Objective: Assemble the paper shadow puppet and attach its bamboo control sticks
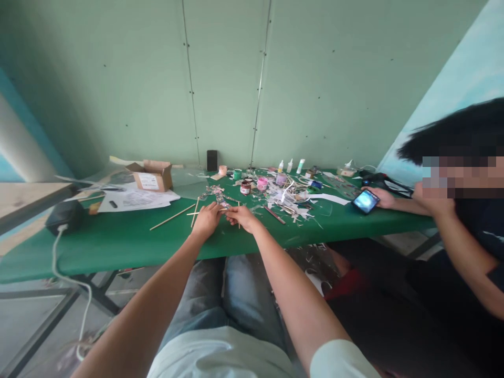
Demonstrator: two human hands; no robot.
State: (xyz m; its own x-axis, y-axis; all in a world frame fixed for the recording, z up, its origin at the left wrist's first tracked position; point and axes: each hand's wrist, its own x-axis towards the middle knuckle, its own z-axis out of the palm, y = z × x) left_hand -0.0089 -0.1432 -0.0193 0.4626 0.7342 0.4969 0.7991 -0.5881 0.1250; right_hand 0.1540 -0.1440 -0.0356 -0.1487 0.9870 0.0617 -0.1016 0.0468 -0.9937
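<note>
My left hand [208,218] is closed around a thin wooden stick [192,213], whose end pokes out on the left side. Close beside it, my right hand [243,217] pinches with its fingertips at the same stick, a pale bit of which shows between the hands. Just beyond my fingers lies a small cluster of patterned paper pieces [216,190]; whether it touches the stick I cannot tell. Another wooden stick [171,217] rests on the green table [157,247] to the left. A short stick [239,219] shows by my right fingers, partly hidden.
Paint jars [245,187], glue bottles [290,165] and paper scraps [291,202] spread over the table's middle. An open cardboard box [151,177] stands on papers [134,200] at the left, near a black adapter [66,216]. On the right, a person holds a lit phone [365,200].
</note>
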